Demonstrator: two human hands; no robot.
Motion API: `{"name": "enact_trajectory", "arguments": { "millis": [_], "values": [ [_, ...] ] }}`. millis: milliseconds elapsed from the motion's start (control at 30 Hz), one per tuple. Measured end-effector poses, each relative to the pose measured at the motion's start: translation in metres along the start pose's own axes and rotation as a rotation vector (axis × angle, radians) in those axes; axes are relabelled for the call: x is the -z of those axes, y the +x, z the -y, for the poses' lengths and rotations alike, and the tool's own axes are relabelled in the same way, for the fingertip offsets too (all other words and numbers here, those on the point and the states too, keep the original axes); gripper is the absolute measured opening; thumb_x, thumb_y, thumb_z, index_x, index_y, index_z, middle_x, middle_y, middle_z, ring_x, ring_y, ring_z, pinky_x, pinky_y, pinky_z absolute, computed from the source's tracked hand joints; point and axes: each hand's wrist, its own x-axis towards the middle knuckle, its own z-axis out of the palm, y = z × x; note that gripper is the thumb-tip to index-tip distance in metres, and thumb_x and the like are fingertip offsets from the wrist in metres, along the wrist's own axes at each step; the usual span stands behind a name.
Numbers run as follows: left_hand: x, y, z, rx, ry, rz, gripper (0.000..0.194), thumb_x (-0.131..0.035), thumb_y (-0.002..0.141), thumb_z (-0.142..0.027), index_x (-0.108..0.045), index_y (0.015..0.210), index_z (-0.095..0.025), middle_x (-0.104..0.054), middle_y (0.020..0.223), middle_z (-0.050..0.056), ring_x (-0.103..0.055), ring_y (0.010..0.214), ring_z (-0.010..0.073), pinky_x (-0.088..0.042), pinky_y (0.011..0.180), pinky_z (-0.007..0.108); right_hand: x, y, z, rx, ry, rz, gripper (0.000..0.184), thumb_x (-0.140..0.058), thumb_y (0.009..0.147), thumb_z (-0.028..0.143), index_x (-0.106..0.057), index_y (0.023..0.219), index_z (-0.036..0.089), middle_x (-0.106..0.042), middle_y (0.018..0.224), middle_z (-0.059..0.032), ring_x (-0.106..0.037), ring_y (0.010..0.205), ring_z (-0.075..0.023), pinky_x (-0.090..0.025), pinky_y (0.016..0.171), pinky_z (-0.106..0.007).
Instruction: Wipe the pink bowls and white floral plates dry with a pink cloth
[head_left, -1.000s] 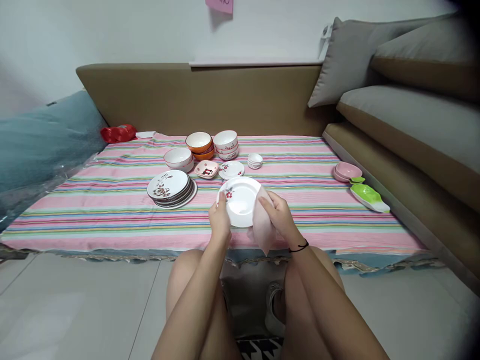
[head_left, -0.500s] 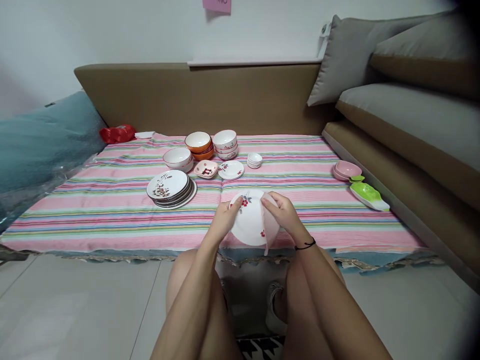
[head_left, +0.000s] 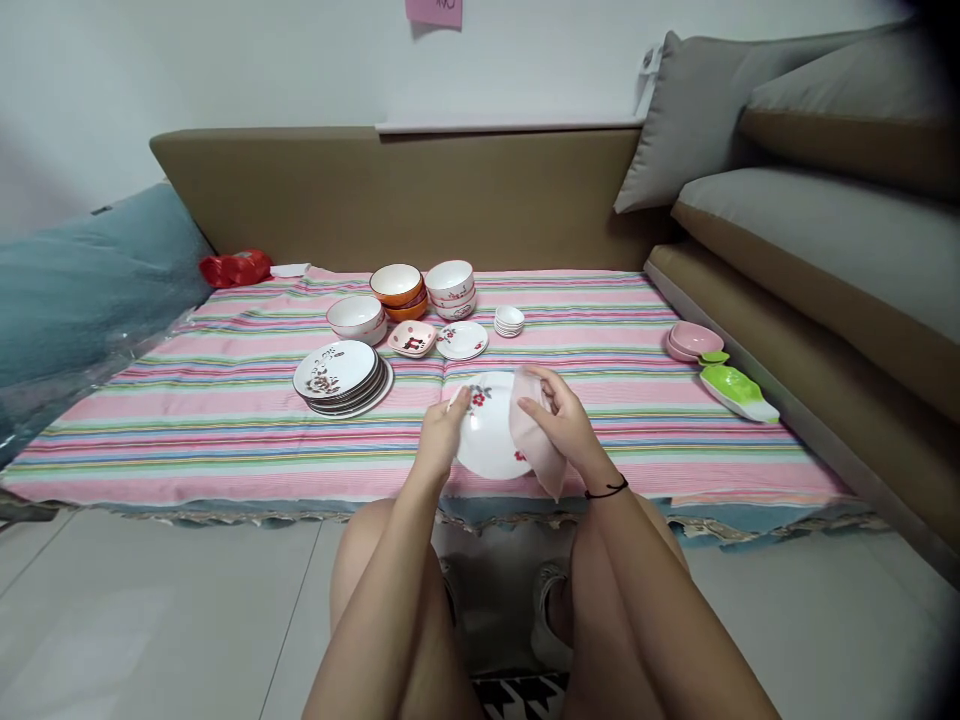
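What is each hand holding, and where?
Left hand grips the plate by its left rim; right hand presses a pink cloth against its right side.

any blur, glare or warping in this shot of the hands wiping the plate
Head view: soft, even indoor light with no hard glare on the plate; left hand and right hand with the pink cloth are slightly soft; wide-angle bending curves the striped cloth's edges; dark vignette at right corners.
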Motion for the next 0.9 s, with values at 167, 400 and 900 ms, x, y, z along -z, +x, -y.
{"name": "enact_trajectory", "arguments": {
  "millis": [167,400,900],
  "values": [
    [0.001,0.009,0.005,-0.087,0.013,-0.152,0.053,-0.062,0.067,-0.066,-0.050,0.057,-0.016,-0.049,0.050,-0.002,-0.041,0.045,0.0097,-0.029,0.044,0.022,-0.007,-0.003,-0.004,-0.061,0.189,-0.130,0.055,-0.070,0.069,0.040,-0.036,0.110,0.025,-0.064,0.097,-0.0064,-0.061,0.085,-0.0194,-0.049,0.072,-0.031],
    [0.000,0.008,0.008,-0.138,0.056,-0.088,0.050,-0.060,0.071,-0.064,-0.047,0.057,-0.017,-0.046,0.051,-0.002,-0.040,0.047,0.0100,-0.028,0.045,0.023,-0.005,-0.003,-0.003,-0.032,0.085,-0.097,0.035,-0.064,0.076,0.040,-0.055,0.104,0.021,-0.062,0.102,-0.0073,-0.058,0.093,-0.0207,-0.047,0.081,-0.034],
    [-0.004,-0.001,0.006,-0.205,0.339,0.047,0.048,-0.050,0.079,-0.060,-0.039,0.058,-0.018,-0.036,0.055,-0.002,-0.033,0.053,0.0108,-0.024,0.049,0.024,-0.005,-0.003,-0.002,0.074,0.007,-0.097,0.031,-0.061,0.080,0.030,-0.066,0.108,0.019,-0.065,0.114,-0.0075,-0.057,0.108,-0.0213,-0.042,0.097,-0.036]
  ]
}}
